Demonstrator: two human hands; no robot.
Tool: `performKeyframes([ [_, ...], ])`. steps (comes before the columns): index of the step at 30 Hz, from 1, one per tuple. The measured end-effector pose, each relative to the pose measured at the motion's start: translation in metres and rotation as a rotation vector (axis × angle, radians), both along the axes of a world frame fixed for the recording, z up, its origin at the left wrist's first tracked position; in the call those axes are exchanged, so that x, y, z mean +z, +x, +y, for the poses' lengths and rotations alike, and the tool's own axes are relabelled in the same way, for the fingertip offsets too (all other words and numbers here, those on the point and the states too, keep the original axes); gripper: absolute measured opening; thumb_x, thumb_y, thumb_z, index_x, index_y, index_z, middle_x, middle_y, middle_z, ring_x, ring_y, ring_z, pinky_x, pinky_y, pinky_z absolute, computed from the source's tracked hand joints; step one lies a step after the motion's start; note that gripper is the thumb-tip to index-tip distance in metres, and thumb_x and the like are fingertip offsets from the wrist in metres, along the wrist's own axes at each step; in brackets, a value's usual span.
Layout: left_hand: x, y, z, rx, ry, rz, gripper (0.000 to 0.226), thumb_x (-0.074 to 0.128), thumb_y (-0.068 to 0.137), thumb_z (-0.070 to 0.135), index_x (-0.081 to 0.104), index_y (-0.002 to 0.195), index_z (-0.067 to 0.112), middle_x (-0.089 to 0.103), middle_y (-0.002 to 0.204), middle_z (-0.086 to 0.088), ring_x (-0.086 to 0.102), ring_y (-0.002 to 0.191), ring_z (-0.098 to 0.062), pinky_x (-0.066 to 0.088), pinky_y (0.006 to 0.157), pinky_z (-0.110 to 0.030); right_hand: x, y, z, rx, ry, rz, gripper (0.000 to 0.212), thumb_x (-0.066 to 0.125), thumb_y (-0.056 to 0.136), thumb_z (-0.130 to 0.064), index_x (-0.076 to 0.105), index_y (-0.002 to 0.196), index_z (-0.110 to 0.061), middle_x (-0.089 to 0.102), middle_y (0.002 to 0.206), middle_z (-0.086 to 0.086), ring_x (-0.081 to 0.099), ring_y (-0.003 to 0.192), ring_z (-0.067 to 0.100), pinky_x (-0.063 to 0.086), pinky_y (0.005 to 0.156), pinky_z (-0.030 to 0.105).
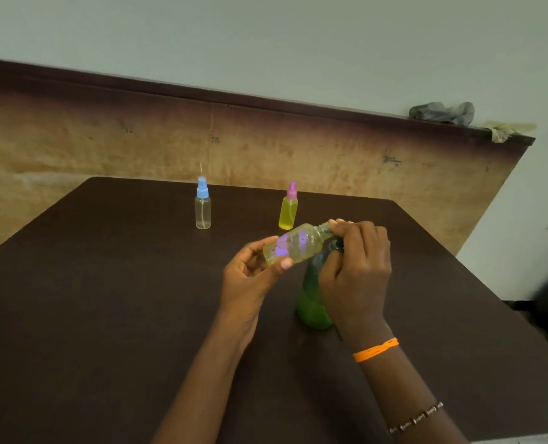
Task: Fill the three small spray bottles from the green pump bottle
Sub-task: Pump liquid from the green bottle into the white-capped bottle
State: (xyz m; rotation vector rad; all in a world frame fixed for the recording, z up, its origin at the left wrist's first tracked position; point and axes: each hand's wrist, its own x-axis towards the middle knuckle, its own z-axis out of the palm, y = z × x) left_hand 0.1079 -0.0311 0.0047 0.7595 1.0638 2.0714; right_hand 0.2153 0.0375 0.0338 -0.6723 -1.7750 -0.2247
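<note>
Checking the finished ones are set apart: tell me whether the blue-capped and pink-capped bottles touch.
Apart. The head view shows bare dark table plainly between the blue-capped bottle and the pink-capped bottle.

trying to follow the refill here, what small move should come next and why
Probably press the green pump bottle's head with the right hand. The left hand holds the uncapped clear small bottle tilted, its threaded neck at the pump spout. It looks only partly filled with yellowish liquid.
</note>
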Motion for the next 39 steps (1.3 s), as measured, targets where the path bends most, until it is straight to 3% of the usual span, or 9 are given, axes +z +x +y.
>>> performKeyframes([
  [6,0.000,0.001,0.002,-0.017,0.008,0.004,0.044,0.083,0.058,0.010,0.065,0.098,0.012,0.071,0.097,-0.005,0.065,0.094,-0.015,0.053,0.084,-0.027,0.033,0.007,0.001,0.048,-0.069,-0.096,0.026,0.038,0.077,-0.014,0.061,0.072,-0.003,0.055,0.071,0.008,0.048,0.068,0.024,0.042,0.058,0.036],
  [11,-0.002,-0.002,0.003,-0.011,0.008,-0.001,0.045,0.076,0.055,0.018,0.064,0.098,0.013,0.070,0.098,-0.003,0.065,0.094,-0.015,0.053,0.086,-0.029,0.008,0.000,0.000,-0.015,-0.018,-0.023,0.017,0.044,0.074,-0.002,0.061,0.078,0.000,0.053,0.074,0.013,0.044,0.071,0.025,0.043,0.055,0.041],
  [14,-0.002,-0.002,0.002,-0.009,-0.007,0.002,0.043,0.080,0.058,0.016,0.065,0.098,0.013,0.071,0.096,-0.003,0.065,0.094,-0.016,0.052,0.086,-0.030,0.011,0.001,0.002,-0.009,-0.013,-0.049,0.014,0.044,0.077,-0.003,0.057,0.072,-0.001,0.051,0.071,0.012,0.047,0.066,0.028,0.043,0.053,0.042],
  [18,-0.001,0.003,0.003,-0.018,0.019,0.011,0.041,0.074,0.056,0.017,0.065,0.096,0.012,0.072,0.091,0.000,0.065,0.091,-0.015,0.052,0.085,-0.029,0.034,0.006,0.001,0.006,-0.041,-0.125,0.024,0.038,0.076,-0.013,0.058,0.068,-0.003,0.053,0.068,0.009,0.050,0.064,0.025,0.040,0.052,0.032],
  [25,-0.002,0.001,0.004,-0.006,0.023,0.006,0.043,0.073,0.056,0.017,0.064,0.097,0.012,0.071,0.095,-0.003,0.064,0.095,-0.017,0.051,0.089,-0.032,0.000,0.004,-0.009,-0.114,0.004,-0.116,0.024,0.050,0.084,-0.012,0.064,0.098,0.001,0.060,0.088,0.013,0.053,0.078,0.024,0.046,0.061,0.035],
  [34,-0.003,0.001,0.005,-0.035,0.011,0.003,0.038,0.080,0.061,0.013,0.065,0.096,0.013,0.072,0.093,0.000,0.066,0.091,-0.013,0.053,0.083,-0.026,0.041,0.006,0.006,-0.029,0.001,-0.153,0.026,0.043,0.084,-0.019,0.051,0.062,-0.009,0.049,0.062,0.007,0.042,0.058,0.021,0.038,0.060,0.034],
  [39,-0.005,-0.004,0.004,-0.025,0.021,-0.009,0.041,0.083,0.059,0.014,0.066,0.096,0.015,0.072,0.095,-0.002,0.066,0.093,-0.014,0.055,0.081,-0.024,0.000,0.002,0.005,0.067,0.064,0.048,0.018,0.048,0.082,0.002,0.065,0.083,0.005,0.059,0.078,0.016,0.053,0.073,0.027,0.044,0.068,0.033],
])
